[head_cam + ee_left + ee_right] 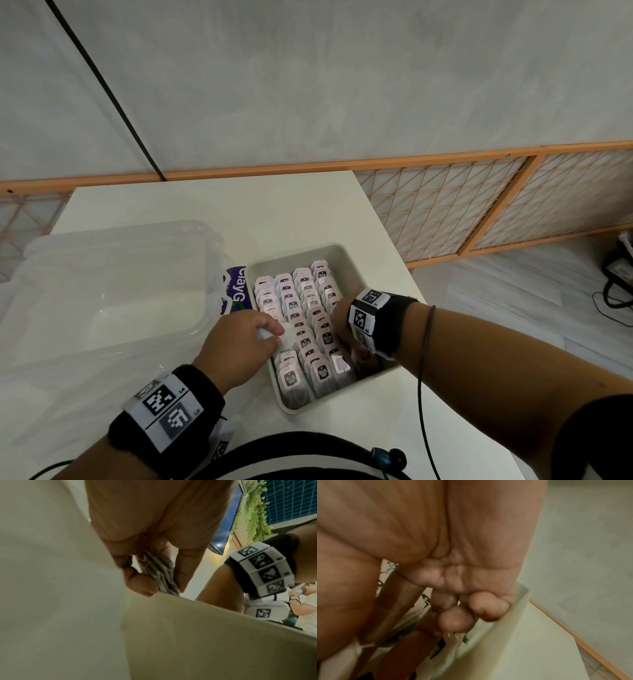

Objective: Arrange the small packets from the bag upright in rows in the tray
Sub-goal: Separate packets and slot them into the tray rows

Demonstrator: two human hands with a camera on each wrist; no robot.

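A beige tray [337,251] in the middle of the white table holds rows of small pink packets [301,308] standing upright. My left hand [270,337] hovers over the tray's left edge and pinches a small stack of packets [159,573] between thumb and fingers. My right hand [349,346] reaches down into the near right row. Its fingers [457,620] are curled beside the tray wall [513,635] and pinch a tilted packet [339,365]. The purple and white bag [234,291] lies just left of the tray.
A large clear plastic bin [113,284] fills the table's left side, beside the bag. A wooden lattice screen [479,205] stands behind the table. Cables [613,298] lie on the floor at the right. A dark cord [424,377] hangs along my right forearm.
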